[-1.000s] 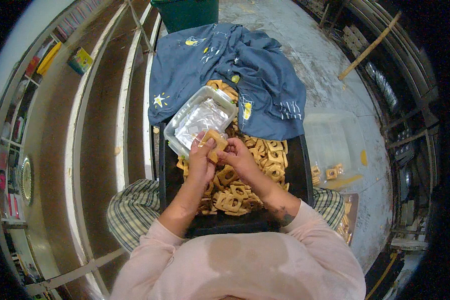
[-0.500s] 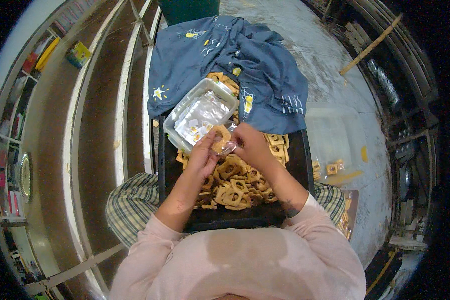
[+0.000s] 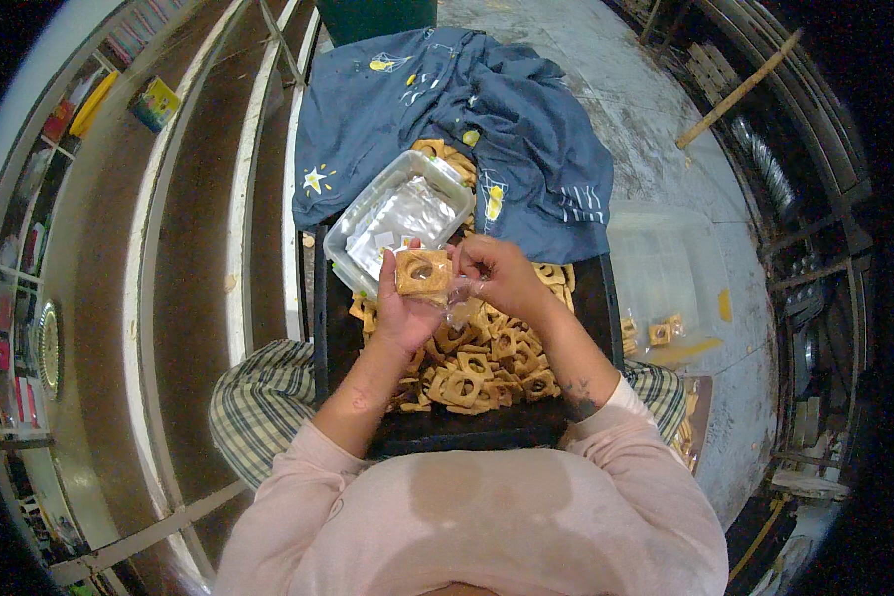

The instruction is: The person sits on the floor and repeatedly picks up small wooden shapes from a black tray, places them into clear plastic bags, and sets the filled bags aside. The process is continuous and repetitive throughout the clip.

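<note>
My left hand (image 3: 407, 316) is closed around a square golden biscuit (image 3: 409, 283) with a round hole in its middle, held face up. Clear plastic wrap (image 3: 461, 294) shines at the biscuit's right side; how far it covers the biscuit is hard to tell. Just to the right, my right hand (image 3: 507, 278) pinches the edge of this plastic with bent fingers. Below both hands lies a heap of similar biscuits (image 3: 472, 377) in a black tray (image 3: 517, 433). Beyond my left hand, a clear plastic tub (image 3: 340, 248) rests tilted, with shiny clear bags and small white labels inside.
A blue patterned cloth (image 3: 368, 129) covers the tray's far part. On the floor at right stand a translucent bin (image 3: 666, 248) with a few wrapped biscuits and another box (image 3: 700, 407). White-edged shelving (image 3: 253, 179) runs along the left; a green container (image 3: 377, 20) stands behind.
My left hand has turned so that the biscuit lies flat, facing up. My right hand has moved slightly right and down, with the plastic now stretched between the hands.
</note>
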### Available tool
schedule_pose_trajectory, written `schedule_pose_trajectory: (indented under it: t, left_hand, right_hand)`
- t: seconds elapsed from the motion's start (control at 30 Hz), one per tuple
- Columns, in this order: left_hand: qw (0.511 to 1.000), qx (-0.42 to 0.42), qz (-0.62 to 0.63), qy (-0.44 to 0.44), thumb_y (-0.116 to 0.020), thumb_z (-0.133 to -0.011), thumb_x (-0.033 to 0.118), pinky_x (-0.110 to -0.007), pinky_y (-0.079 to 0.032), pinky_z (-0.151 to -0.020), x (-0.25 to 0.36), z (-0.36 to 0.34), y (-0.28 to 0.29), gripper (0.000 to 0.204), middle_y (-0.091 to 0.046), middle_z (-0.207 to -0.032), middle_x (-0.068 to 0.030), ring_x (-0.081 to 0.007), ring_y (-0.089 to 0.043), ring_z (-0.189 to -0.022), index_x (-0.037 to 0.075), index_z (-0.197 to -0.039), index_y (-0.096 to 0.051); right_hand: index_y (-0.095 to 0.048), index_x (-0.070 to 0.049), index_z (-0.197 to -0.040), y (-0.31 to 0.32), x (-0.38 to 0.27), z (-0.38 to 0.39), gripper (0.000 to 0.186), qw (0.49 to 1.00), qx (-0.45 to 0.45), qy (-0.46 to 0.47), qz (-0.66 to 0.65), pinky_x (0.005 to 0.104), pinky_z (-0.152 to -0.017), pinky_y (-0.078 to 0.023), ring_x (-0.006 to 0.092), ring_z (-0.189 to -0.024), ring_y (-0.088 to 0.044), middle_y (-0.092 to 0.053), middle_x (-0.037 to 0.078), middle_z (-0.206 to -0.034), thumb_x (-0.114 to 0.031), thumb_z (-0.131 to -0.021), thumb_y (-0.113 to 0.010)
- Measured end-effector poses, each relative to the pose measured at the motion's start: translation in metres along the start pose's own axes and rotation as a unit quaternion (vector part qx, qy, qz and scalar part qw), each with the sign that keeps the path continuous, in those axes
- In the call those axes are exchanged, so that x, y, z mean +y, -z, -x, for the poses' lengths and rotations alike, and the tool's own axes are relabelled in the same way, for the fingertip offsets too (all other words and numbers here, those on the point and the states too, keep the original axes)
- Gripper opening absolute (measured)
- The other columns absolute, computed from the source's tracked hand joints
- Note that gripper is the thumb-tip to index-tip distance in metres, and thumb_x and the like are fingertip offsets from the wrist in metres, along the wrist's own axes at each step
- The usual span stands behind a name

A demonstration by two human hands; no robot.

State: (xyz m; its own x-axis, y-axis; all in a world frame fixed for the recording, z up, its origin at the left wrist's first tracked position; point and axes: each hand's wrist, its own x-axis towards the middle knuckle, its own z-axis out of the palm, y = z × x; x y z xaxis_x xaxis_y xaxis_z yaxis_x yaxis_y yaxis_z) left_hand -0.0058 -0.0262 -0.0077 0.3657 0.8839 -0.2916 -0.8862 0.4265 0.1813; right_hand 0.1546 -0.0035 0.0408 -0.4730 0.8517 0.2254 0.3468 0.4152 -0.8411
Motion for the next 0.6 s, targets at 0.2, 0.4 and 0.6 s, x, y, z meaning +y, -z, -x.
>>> schedule_pose_trajectory:
  t: [0.2,0.4,0.6]
  left_hand:
    - [0.995,-0.089,0.018,0.037,-0.046,-0.080,0.052,-0.045,-0.037,-0.090,0.001,0.002,0.005,0.057,-0.045,-0.117,-0.0104,-0.0271,-0.046,-0.106,0.026,-0.128,-0.029]
    - [0.999,-0.045,-0.002,-0.022,-0.045,-0.083,0.047,-0.045,-0.034,-0.093,0.005,0.000,0.000,0.046,-0.043,-0.120,-0.0137,-0.0302,-0.043,-0.110,0.026,-0.123,-0.037]
    - [0.992,-0.092,0.081,0.000,-0.041,-0.086,0.040,-0.045,-0.033,-0.094,0.009,-0.002,-0.002,0.032,-0.042,-0.121,-0.0167,-0.0331,-0.038,-0.115,0.026,-0.115,-0.045]
  right_hand:
    - [-0.046,-0.003,-0.072,-0.016,-0.018,0.009,0.024,0.994,0.060,0.048,0.080,0.0366,-0.069,-0.042,0.0301,-0.081,-0.049,-0.048,0.011,-0.085,-0.014,-0.062,-0.066]
    - [-0.051,-0.004,-0.076,-0.020,-0.015,0.018,0.022,0.957,0.238,0.085,0.143,0.0396,-0.074,-0.041,0.0299,-0.087,-0.050,-0.048,0.012,-0.097,-0.010,-0.061,-0.066]
    - [-0.059,-0.010,-0.083,-0.016,-0.014,0.025,0.024,0.916,0.217,0.216,0.259,0.0436,-0.084,-0.036,0.0320,-0.102,-0.045,-0.041,0.016,-0.117,-0.012,-0.060,-0.067]
